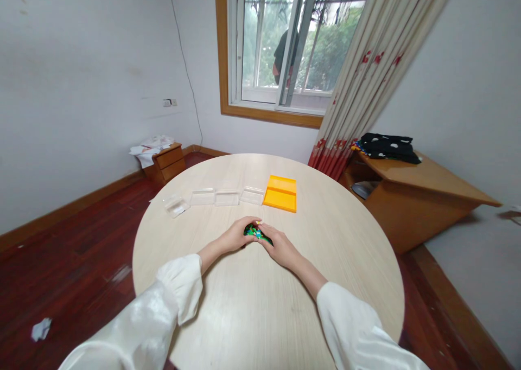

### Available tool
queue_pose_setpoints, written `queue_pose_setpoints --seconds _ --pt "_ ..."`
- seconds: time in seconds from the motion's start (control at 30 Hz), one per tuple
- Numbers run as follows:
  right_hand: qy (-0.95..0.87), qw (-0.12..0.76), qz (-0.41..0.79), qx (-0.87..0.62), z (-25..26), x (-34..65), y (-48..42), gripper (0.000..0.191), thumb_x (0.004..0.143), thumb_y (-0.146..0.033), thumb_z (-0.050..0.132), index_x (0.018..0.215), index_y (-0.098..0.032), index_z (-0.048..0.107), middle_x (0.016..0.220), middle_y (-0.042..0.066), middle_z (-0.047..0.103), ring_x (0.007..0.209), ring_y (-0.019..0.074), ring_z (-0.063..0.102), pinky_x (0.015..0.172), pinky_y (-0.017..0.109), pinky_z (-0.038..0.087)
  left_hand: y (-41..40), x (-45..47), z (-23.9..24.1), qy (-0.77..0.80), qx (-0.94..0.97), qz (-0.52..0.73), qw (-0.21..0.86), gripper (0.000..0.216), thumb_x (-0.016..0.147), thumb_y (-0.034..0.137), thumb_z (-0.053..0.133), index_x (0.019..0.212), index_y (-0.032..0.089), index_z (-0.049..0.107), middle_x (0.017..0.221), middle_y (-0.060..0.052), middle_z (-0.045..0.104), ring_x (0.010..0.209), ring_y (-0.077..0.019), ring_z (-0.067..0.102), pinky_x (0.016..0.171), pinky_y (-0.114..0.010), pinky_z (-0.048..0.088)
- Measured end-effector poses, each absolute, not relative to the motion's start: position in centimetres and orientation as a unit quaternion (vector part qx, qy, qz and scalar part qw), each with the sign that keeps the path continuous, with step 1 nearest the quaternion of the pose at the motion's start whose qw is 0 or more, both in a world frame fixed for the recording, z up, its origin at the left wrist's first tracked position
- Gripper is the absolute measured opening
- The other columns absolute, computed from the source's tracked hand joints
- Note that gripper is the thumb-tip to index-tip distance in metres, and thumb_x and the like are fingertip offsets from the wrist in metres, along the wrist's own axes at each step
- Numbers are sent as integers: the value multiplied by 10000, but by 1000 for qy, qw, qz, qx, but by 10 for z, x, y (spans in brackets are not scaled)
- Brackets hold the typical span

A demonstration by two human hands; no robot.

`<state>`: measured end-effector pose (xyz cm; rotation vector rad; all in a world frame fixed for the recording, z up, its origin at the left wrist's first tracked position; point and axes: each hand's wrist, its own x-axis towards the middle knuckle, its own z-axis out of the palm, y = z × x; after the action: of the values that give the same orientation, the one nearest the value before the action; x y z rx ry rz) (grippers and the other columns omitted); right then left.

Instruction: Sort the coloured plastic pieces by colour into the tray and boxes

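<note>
Two white satin sleeves reach forward from the near edge of the round, pale wood-grain desk (228,310). The left hand (236,235) and the right hand (280,246) meet near the desk's middle, both curled around a small cluster of green and dark plastic pieces (254,231). The cluster lies directly between the hands, touching the fingertips of each, resting on or just above the desk surface; neither hand is clearly nearer. Both hands are closed loosely on it, though how firm the grip is cannot be told. The cluster's long axis seems to run left to right, from one set of fingers to the other, but it is too small to be sure.

Bare desk lies all round the hands, with wide room to either side and toward the person. Beyond them, near but apart, sits a flat yellow plastic tray (280,193), slightly right of centre. Left of it runs a curved row of four clear plastic boxes (215,197), the leftmost tilted out of line. The far rim of the desk is well behind these.

Off the desk, a low wooden drawer unit (169,161) with papers stands at the far left wall, a slanted wooden cabinet (411,188) carries dark folded cloth at right, and a window (285,44) with a patterned curtain (366,71) closes the room.
</note>
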<state>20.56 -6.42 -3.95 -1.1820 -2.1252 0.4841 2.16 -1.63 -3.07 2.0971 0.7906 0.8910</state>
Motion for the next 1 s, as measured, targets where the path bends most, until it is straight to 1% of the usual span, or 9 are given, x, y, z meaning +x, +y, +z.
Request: queue_pose_setpoints --seconds 0.13,0.27,0.37,0.43,0.5,0.6,0.7,0.83,1.0 --pt "-772 370 230 -463 -30 201 -61 345 847 -256 521 1159 -148 624 1165 133 654 1078 231 614 961 414 468 -15 31 -32 338 778 365 384 344 710 101 639 1051 120 601 1019 -107 647 957 -198 603 908 -379 465" --pt "-758 367 260 -473 -13 215 -64 369 845 -317 511 1138 -131 636 1156 135 657 1084 229 608 972 408 457 -17 25 -21 310 763 368 432 361 771 260 629 1109 143 577 1101 -124 600 1029 -209 593 945 -402 446" --pt "-769 314 226 -508 -9 235 -79 530 841 -412 514 1303 -153 510 1330 144 530 1246 245 480 1057 448 360 -26 3 -9 309 835 301 340 701 696 440 702 1305 195 455 1357 -164 431 1271 -276 412 1071 -458 308" --pt "-789 234 183 -538 -13 245 -91 834 756 -519 602 1436 -145 298 1494 156 279 1387 276 237 1119 482 236 -34 -12 -7 344 874 211 270 1117 540 578 763 1440 186 230 1481 -216 235 1380 -353 193 1104 -542 178" --pt "-798 152 149 -564 -20 248 -101 988 715 -603 606 1471 -137 174 1526 163 163 1414 285 103 1140 503 143 -42 -20 -10 378 893 126 211 1268 478 689 725 1464 163 126 1501 -251 158 1396 -397 64 1084 -616 64" --pt "-793 107 106 -590 -28 237 -102 969 773 -661 488 1481 -133 90 1532 169 116 1419 268 54 1142 507 103 -45 -14 -20 408 895 86 159 1195 579 772 584 1463 132 100 1501 -257 160 1399 -384 56 1082 -608 29" --pt "-806 100 92 -576 -30 219 -89 908 815 -660 412 1481 -125 102 1525 181 144 1417 275 78 1134 512 126 -38 5 -26 393 901 104 149 1128 633 772 534 1461 136 105 1496 -246 195 1400 -356 116 1094 -578 50" --pt "-814 95 89 -566 -31 202 -68 726 897 -535 334 1455 -85 221 1504 191 224 1406 286 162 1128 503 164 -28 28 -26 348 910 141 178 1070 665 698 590 1454 137 134 1473 -230 275 1383 -327 214 1110 -544 85" --pt "-825 132 89 -543 -43 187 -51 599 895 -326 342 1444 -105 247 1491 168 290 1389 258 232 1128 496 182 -32 47 -22 367 888 197 194 819 821 558 494 1443 134 171 1376 -204 414 1323 -307 319 1103 -564 86"
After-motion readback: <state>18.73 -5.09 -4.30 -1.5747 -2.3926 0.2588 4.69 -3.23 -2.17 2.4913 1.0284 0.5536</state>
